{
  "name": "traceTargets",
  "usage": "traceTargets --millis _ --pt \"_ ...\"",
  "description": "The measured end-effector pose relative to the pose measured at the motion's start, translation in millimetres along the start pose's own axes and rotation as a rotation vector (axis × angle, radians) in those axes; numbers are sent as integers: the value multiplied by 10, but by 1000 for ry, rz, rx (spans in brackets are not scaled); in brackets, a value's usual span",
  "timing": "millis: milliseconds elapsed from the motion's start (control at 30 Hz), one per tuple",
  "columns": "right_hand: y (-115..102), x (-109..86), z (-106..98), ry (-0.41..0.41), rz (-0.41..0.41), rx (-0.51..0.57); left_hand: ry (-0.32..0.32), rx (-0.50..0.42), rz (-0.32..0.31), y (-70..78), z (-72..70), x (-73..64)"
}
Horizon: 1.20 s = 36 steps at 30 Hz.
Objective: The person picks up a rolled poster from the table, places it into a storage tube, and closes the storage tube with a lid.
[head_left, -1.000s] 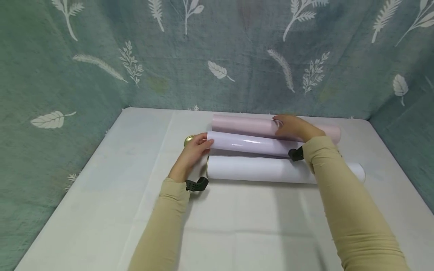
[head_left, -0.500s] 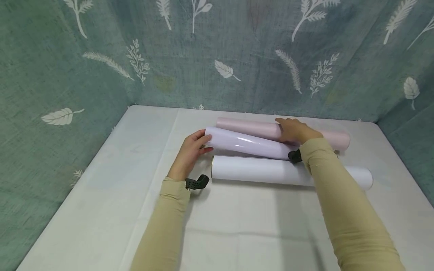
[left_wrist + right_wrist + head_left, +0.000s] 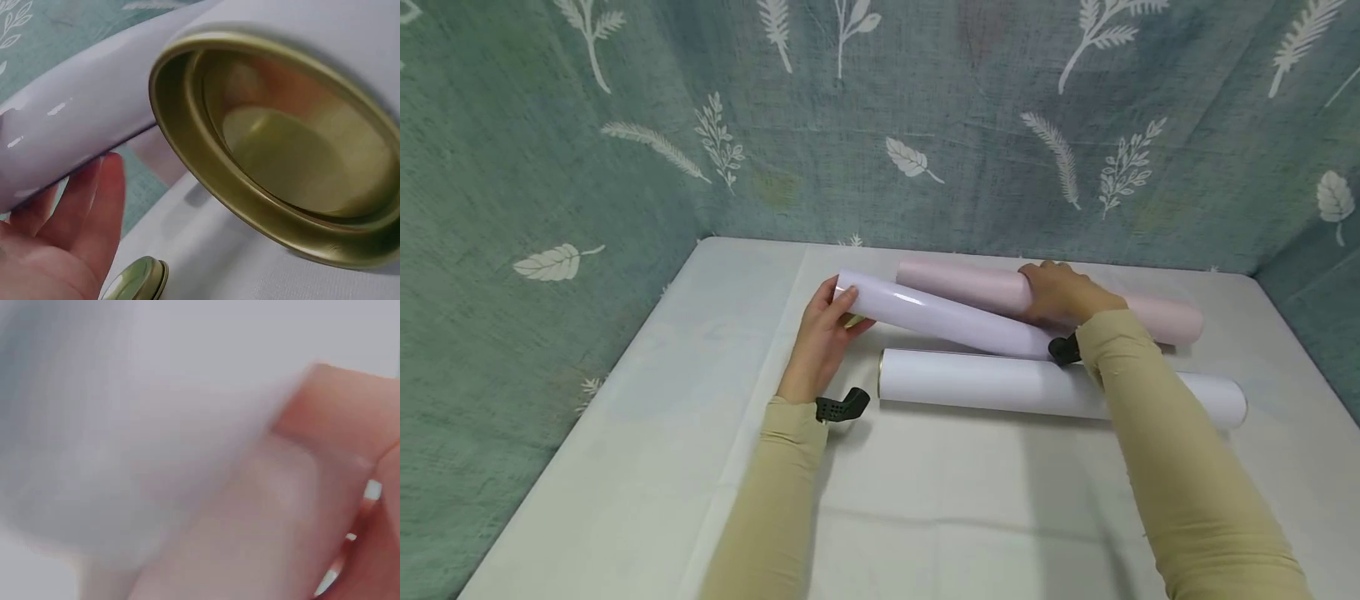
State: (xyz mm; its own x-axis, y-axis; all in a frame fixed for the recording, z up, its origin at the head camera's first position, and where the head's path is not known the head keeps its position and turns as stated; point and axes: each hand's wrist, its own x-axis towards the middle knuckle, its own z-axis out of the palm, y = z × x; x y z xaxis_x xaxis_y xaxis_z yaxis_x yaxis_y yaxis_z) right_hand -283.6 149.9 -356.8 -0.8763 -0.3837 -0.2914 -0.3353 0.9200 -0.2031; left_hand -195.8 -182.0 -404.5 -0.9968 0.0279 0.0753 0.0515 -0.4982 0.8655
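Note:
My left hand [image 3: 818,343] holds the left end of a glossy lavender roll [image 3: 936,317], thumb on top and fingers beneath. That end is raised, and the roll slants down to the right until my right wrist hides its far end. Farther back, my right hand [image 3: 1062,292] grips the middle of a pale pink roll [image 3: 962,285] from above. Nearest to me lies a white tube [image 3: 985,383]; in the left wrist view its gold metal rim [image 3: 175,134] surrounds a recessed end. A small gold lid [image 3: 145,279] lies below the left fingers. The right wrist view is blurred.
A white cloth covers the table [image 3: 670,400]. Grey-green fabric [image 3: 850,125] with white leaf prints hangs along the back and both sides. Dark wrist mounts [image 3: 842,406] jut from both wrists, the right one beside the lavender roll.
My left hand has lifted the lavender roll's left end, tilting the roll. The pink roll's right end has swung toward me under my right hand. The whole scene has drifted slightly right in view.

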Motion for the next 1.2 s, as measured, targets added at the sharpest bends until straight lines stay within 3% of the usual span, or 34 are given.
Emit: traceTargets --millis 100,200,333,433,533,600,800,967,1200 --pt "76 -41 -36 44 -19 21 4 -31 3 -25 20 -8" --pt "117 -75 -85 87 -57 46 58 -45 24 -19 16 -6" --pt "119 -192 -164 120 -98 85 165 -79 105 22 -15 24" --pt "101 -331 -218 132 -123 113 203 -181 175 37 -37 63" --pt "89 -468 -239 158 -141 139 180 -320 188 23 -52 83" --pt "81 -547 -227 194 -154 164 144 -386 163 2 -63 77" --pt "49 -742 -132 297 -192 223 50 -446 45 -36 -101 -12" --pt "24 -883 -50 432 -172 250 -14 -573 19 -39 -85 -3" --pt "6 -994 274 714 -127 269 4 -540 56 -76 -7 43"
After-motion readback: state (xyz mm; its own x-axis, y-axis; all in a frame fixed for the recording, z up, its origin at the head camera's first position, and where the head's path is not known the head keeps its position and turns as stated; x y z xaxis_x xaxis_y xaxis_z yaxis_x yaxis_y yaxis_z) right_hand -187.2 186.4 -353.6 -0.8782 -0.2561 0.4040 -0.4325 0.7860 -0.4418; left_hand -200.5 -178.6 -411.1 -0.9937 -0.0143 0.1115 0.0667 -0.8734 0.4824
